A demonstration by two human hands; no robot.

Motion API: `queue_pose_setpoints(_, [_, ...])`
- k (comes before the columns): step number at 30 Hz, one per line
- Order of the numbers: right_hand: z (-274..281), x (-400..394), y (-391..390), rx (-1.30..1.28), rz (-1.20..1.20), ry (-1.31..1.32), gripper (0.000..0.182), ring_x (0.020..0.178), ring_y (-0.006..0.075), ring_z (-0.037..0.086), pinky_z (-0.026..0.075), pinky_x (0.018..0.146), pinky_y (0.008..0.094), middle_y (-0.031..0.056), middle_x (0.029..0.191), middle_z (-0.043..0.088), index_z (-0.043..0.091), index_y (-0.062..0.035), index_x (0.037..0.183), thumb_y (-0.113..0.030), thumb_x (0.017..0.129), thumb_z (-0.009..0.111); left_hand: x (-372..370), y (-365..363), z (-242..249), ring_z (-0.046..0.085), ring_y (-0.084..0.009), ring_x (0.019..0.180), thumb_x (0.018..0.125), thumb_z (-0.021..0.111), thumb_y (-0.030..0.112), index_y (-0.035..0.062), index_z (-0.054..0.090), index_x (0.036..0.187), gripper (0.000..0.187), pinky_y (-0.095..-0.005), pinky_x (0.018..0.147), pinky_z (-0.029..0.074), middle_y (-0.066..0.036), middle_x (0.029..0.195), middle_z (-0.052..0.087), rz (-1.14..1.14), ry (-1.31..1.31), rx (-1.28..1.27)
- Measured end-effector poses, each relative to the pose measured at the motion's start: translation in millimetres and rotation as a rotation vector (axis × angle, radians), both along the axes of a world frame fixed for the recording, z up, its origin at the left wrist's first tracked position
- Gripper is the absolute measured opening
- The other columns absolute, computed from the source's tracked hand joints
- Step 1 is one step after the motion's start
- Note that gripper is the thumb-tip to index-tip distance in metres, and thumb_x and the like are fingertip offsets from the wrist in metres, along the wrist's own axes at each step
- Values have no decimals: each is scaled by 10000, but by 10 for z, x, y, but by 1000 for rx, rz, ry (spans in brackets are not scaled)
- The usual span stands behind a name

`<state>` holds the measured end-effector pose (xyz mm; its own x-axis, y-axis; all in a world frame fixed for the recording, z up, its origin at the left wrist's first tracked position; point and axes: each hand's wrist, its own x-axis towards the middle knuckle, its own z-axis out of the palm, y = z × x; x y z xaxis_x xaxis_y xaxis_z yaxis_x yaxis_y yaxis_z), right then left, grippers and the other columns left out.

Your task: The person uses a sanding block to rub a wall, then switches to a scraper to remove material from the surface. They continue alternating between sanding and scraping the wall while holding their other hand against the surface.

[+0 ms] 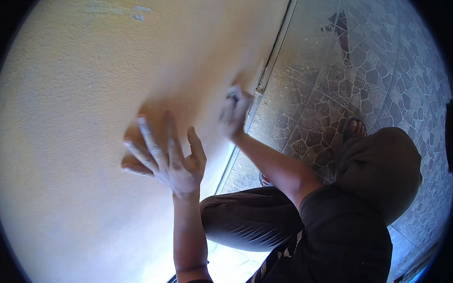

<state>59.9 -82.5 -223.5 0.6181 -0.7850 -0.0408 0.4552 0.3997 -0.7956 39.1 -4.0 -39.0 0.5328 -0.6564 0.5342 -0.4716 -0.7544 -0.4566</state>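
Note:
My left hand (175,161) rests against the yellowish wall (81,111) with its fingers spread, and pale dust coats the fingers. It holds nothing. Right of it, close to the wall's bottom edge, my right hand (237,112) is closed and a little blurred. Something small and dark shows between its fingers, but I cannot make out what it is. The wall has a rough, patchy surface, with shadows of both hands falling on it. A bare patch of flaked paint (140,14) lies near the top.
A floor with a stone-pattern finish (383,71) meets the wall along a dark gap (278,40). Dust and crumbs lie on the floor beside the wall. A dark stain (341,32) marks the floor farther up. My sandalled foot (356,128) and bent, dark-trousered leg (249,218) are close to the wall.

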Motion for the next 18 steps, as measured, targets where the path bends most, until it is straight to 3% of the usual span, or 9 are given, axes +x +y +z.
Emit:
queue_pose_setpoints(2, [-520, 202, 133, 30, -402, 698, 254, 740, 101, 516, 449, 631, 267, 74, 900, 506, 540, 39, 1143, -158, 1039, 419, -83, 122, -97, 3, -352, 1531, 924, 600, 414, 283, 579, 1388, 483, -591, 1165, -179, -48, 1626, 281, 40, 34, 47])
queue_pose_setpoints(4, [-497, 81, 230, 407, -78, 641, 362, 922, 179, 509, 456, 805, 336, 141, 1073, 476, 481, 50, 1313, -182, 1040, 428, -126, 166, -197, -19, -357, 1531, 931, 600, 397, 276, 568, 1407, 492, -598, 1141, -211, -67, 1631, 268, 107, 28, 132])
queue_pose_setpoints(6, [-32, -71, 612, -23, -126, 743, 352, 945, 216, 487, 435, 853, 378, 153, 1074, 496, 484, 35, 1299, -204, 1047, 426, -128, 76, -169, -36, -363, 1530, 935, 599, 391, 278, 560, 1416, 495, -606, 1127, -222, -73, 1636, 253, 126, 71, 90])
queue_pose_setpoints(9, [572, -230, 675, -120, -153, 238, 332, 915, 233, 495, 432, 828, 418, 161, 1007, 541, 558, 28, 1179, -251, 1033, 455, -142, 34, -179, -53, -369, 1528, 926, 625, 387, 284, 553, 1424, 513, -625, 1113, -222, -88, 1638, 242, 173, 84, 65])
queue_pose_setpoints(11, [430, -179, 374, -706, -161, 130, 187, 939, 255, 510, 412, 862, 399, 96, 895, 566, 626, -51, 1047, -197, 988, 525, -133, 34, -196, -64, -391, 1522, 917, 652, 393, 309, 552, 1423, 522, -645, 1099, -221, -109, 1642, 223, 195, 65, 82])
queue_pose_setpoints(12, [153, -52, 360, 1, 98, -67, 184, 773, 232, 541, 432, 744, 377, 56, 778, 565, 583, -70, 826, -215, 938, 568, -122, 47, -225, -64, -391, 1522, 917, 652, 393, 309, 552, 1423, 522, -645, 1099, -221, -109, 1642, 223, 189, 51, 82])
queue_pose_setpoints(13, [59, -41, 78, -506, -180, 106, 266, 649, 199, 551, 453, 636, 342, 57, 765, 573, 506, -76, 749, -243, 953, 531, -98, 68, -265, -88, -394, 1518, 933, 630, 386, 319, 546, 1425, 504, -637, 1094, -238, -102, 1649, 196, 176, 30, 73])
queue_pose_setpoints(16, [-174, -40, 8, 73, 55, 111, 262, 594, 137, 436, 371, 542, 314, 5, 649, 415, 505, -41, 867, -219, 1027, 399, -120, 126, -272, -121, -418, 1507, 940, 616, 421, 348, 536, 1427, 499, -641, 1094, -240, -133, 1659, 121, 225, 0, 94])
queue_pose_setpoints(18, [-368, 311, 104, 490, -296, 896, 210, 591, 120, 397, 377, 537, 309, -2, 687, 405, 490, -25, 928, -161, 1039, 375, -83, 115, -243, -101, -456, 1499, 876, 690, 463, 346, 525, 1441, 600, -707, 1096, -148, -169, 1656, 104, 176, -69, 69])
